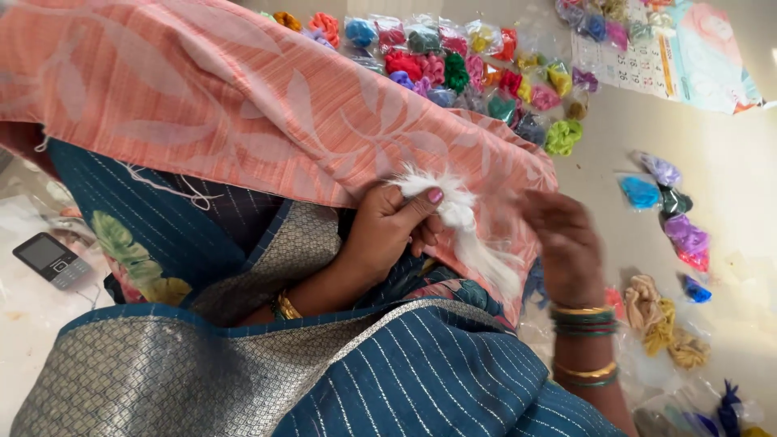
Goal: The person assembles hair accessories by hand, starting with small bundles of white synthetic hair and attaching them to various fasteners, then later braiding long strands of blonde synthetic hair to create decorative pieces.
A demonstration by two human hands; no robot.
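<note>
A salmon-pink cloth with a pale leaf pattern (pixel 210 105) lies draped over my lap. Along its edge hangs a white thread tassel (pixel 461 218). My left hand (pixel 388 231) pinches the tassel's fluffy top between thumb and fingers. My right hand (pixel 566 243), blurred, hovers just right of the tassel against the cloth's edge, fingers curled; what it holds is unclear. Gold and green bangles ring both wrists. A dark blue garment with a grey woven border (pixel 364 372) covers my lap below.
Several small packets of coloured thread (pixel 453 57) lie scattered on the pale floor beyond the cloth, more at the right (pixel 676 218). A calendar sheet (pixel 647 57) sits top right. A small keypad phone (pixel 50 259) rests on the floor at left.
</note>
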